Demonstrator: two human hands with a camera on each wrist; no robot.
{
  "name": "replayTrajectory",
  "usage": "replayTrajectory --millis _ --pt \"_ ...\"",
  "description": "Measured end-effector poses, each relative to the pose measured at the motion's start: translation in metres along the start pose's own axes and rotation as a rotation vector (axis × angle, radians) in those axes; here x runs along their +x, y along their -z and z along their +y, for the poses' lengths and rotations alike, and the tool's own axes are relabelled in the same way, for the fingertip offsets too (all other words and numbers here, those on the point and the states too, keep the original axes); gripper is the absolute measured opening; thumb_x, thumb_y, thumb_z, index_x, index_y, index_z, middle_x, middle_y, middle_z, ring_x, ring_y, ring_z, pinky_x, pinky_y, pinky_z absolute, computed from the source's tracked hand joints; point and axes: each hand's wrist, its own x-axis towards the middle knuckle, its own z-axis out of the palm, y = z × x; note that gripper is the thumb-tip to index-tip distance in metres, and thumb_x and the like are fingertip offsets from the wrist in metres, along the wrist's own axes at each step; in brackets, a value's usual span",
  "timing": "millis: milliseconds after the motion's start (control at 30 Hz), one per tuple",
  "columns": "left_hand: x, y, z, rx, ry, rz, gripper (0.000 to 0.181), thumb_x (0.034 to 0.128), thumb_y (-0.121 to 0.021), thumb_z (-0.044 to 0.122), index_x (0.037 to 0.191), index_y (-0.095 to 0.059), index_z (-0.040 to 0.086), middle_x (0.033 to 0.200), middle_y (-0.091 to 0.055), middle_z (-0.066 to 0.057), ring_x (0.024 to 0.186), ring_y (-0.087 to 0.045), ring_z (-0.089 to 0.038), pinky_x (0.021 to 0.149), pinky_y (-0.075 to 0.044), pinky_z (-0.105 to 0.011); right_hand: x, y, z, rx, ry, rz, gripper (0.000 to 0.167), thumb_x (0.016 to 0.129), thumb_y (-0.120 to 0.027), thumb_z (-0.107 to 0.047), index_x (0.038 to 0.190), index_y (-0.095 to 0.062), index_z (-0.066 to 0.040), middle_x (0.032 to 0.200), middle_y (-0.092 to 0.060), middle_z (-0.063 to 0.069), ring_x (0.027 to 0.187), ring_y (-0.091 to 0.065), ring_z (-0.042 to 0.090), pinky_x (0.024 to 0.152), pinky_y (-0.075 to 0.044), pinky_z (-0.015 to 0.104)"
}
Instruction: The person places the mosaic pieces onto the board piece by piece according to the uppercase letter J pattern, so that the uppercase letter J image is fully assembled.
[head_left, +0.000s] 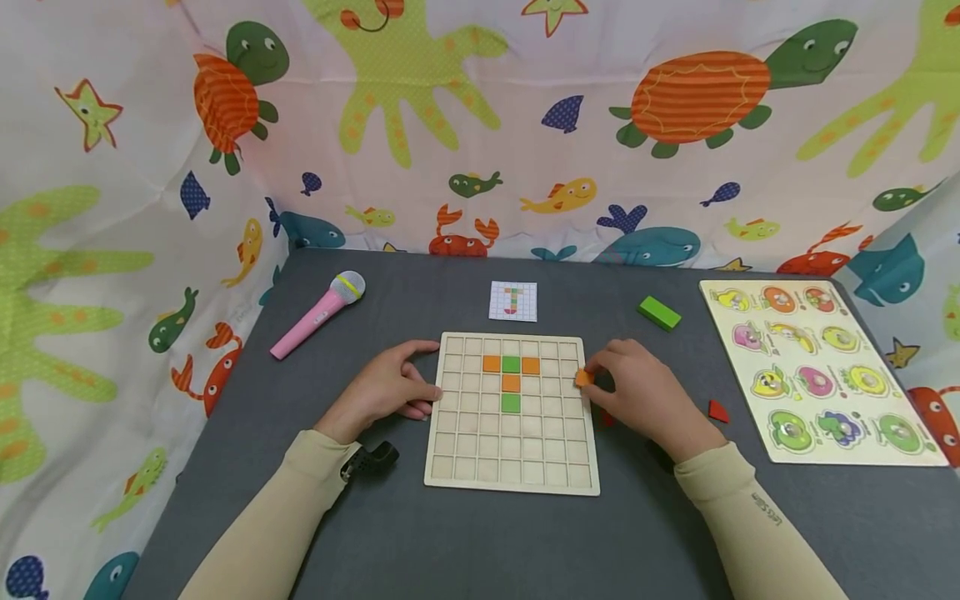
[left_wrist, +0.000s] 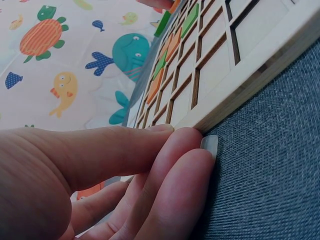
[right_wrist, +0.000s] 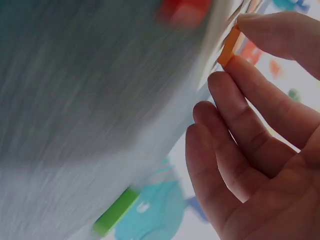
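A light wooden grid board [head_left: 517, 450] lies on the dark table, with orange and green square tiles [head_left: 511, 383] in a T-like arrangement in its cells. My left hand [head_left: 386, 385] holds the board's left edge; the left wrist view shows thumb and fingertips pinching the board's rim [left_wrist: 235, 102]. Over the board's right edge, my right hand [head_left: 645, 396] pinches an orange square tile [head_left: 583, 378] between thumb and index finger. That orange tile [right_wrist: 229, 46] is seen edge-on in the right wrist view, the other fingers loosely bent. A red piece [head_left: 607, 418] is partly hidden beside the right hand.
Behind the board lies a small pattern card [head_left: 513, 301]. A pink toy microphone [head_left: 318, 315] is at back left. To the right are a green block [head_left: 659, 313], a red quarter-round piece [head_left: 717, 411] and a fruit puzzle board [head_left: 821, 371]. A printed curtain [head_left: 480, 125] hangs behind.
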Motion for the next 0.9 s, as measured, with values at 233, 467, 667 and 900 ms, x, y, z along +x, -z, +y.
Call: replayTrajectory --millis 233,467,667,900 --pt "0.000 0.000 0.000 0.007 0.002 -0.002 0.080 0.0891 -0.089 0.011 0.158 -0.051 0.021 0.092 -0.074 -0.015 0.068 -0.077 -0.022 0.068 -0.070 -0.039 -0.004 -0.014 -0.056 -0.018 0.209 0.056 0.017 0.090 -0.089 -0.024 0.097 -0.081 -0.011 0.099 -0.071 0.002 0.098 -0.062 0.019 0.080 -0.063 0.037" --pt "0.000 0.001 0.000 0.004 0.002 -0.003 0.080 0.0889 -0.089 0.011 0.158 -0.051 0.022 0.092 -0.074 -0.015 0.068 -0.077 -0.022 0.068 -0.070 -0.039 -0.005 -0.026 -0.085 -0.015 0.299 0.086 0.012 0.087 -0.090 -0.017 0.094 -0.080 -0.016 0.094 -0.067 -0.005 0.093 -0.061 0.015 0.074 -0.060 0.029" --pt "-0.001 0.001 0.001 -0.003 0.005 -0.004 0.082 0.0881 -0.090 0.011 0.159 -0.050 0.021 0.092 -0.074 -0.015 0.067 -0.077 -0.022 0.068 -0.070 -0.039 -0.003 -0.032 -0.091 -0.033 0.320 0.073 0.011 0.087 -0.088 -0.017 0.094 -0.080 -0.016 0.092 -0.065 -0.005 0.090 -0.059 0.014 0.076 -0.060 0.029" --pt "-0.002 0.001 0.002 -0.010 0.003 -0.007 0.081 0.0883 -0.089 0.010 0.158 -0.051 0.021 0.091 -0.074 -0.015 0.067 -0.077 -0.022 0.068 -0.070 -0.039 -0.002 -0.037 -0.092 -0.042 0.307 0.057 0.012 0.087 -0.089 -0.020 0.094 -0.081 -0.016 0.092 -0.066 -0.005 0.091 -0.059 0.014 0.079 -0.061 0.031"
